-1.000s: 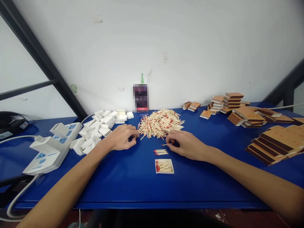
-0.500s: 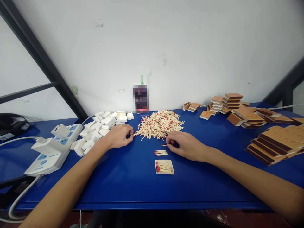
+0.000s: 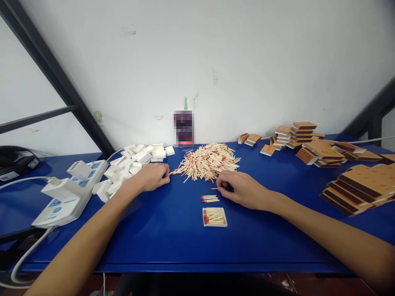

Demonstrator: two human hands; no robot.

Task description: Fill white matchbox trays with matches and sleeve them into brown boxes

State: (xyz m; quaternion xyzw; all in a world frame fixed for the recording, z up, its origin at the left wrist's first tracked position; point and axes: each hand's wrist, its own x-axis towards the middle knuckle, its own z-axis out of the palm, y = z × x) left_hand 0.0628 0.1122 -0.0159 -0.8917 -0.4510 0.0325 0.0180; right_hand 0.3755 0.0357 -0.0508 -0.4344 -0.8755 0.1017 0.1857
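A heap of red-tipped matches (image 3: 210, 161) lies on the blue table in front of me. My left hand (image 3: 153, 176) is at the heap's left edge, thumb and forefinger pinched on the end of a match (image 3: 173, 172). On the near right side of the heap, my right hand (image 3: 239, 189) is closed with a single match (image 3: 213, 188) between its fingertips, red head to the left. Below that, several matches (image 3: 210, 198) lie in a small row. Nearer to me is a white matchbox tray (image 3: 226, 218) partly filled with matches, heads to the left.
White matchbox trays (image 3: 123, 168) are piled at left beside a power strip (image 3: 74, 197) with chargers and cables. Matchbox sleeves (image 3: 321, 150) stand in stacks at right, with a larger stack (image 3: 361, 187) closer to me. A blurred-out dark item (image 3: 184, 128) leans against the wall.
My left hand has drawn slightly left, away from the heap, with the match in its pinch. The right hand stays almost where it was.
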